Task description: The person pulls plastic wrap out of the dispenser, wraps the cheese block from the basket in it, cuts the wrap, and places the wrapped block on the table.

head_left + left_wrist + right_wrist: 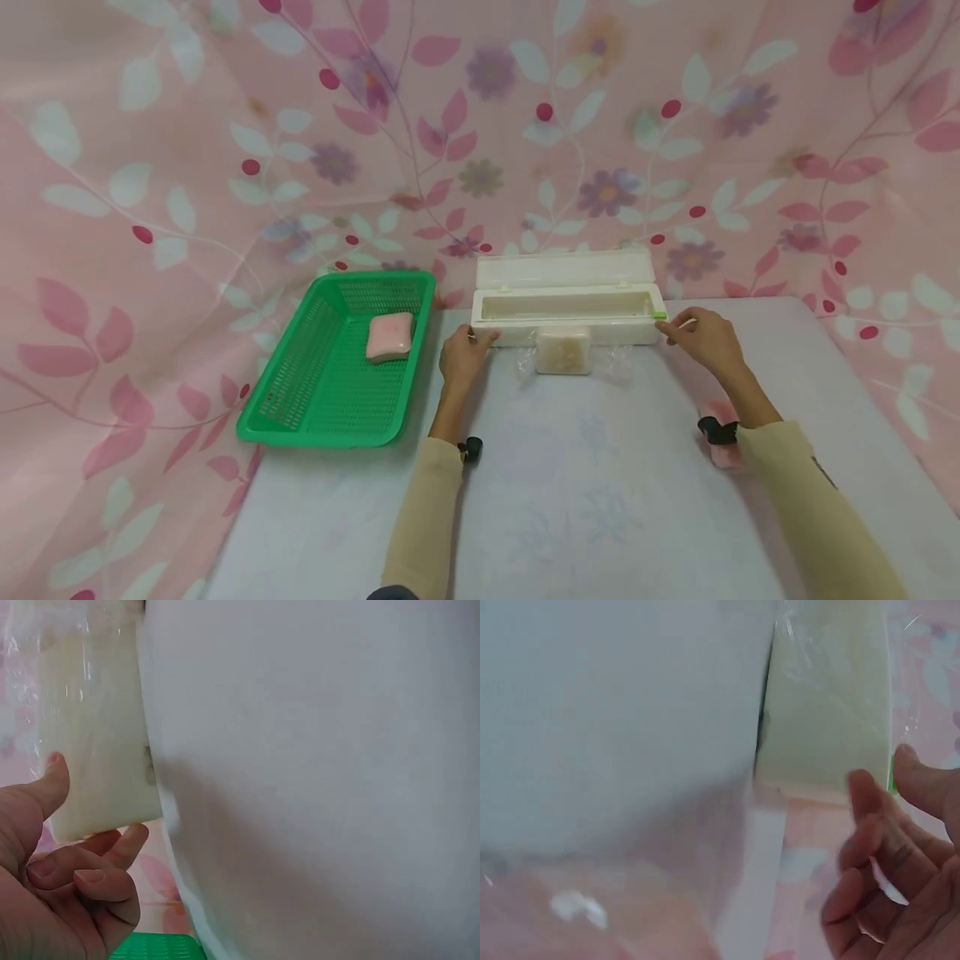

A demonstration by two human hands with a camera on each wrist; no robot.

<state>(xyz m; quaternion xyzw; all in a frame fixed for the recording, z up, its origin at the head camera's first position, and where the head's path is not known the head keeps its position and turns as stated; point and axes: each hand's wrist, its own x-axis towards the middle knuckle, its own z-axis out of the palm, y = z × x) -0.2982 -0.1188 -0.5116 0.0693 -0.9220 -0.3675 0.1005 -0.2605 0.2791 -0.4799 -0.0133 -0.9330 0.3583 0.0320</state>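
Observation:
A long white plastic box (570, 333) stands at the back middle of the table, its lid (566, 269) raised and its trough visible. My left hand (462, 357) holds its left end; in the left wrist view the thumb lies on the front face and fingertips are at the end. At the right end, my right hand (705, 337) pinches the corner beside a small green tab (660, 316) with thumb and forefinger. Before the box sits a pale soap bar (562, 354) with crinkled clear film (617, 363) spreading on both sides.
To the left stands a green plastic basket (326, 439) with a pink soap bar (389, 337) inside. Another pink bar (726, 455) lies partly hidden below my right forearm. A floral cloth (487, 125) hangs behind the table (570, 500).

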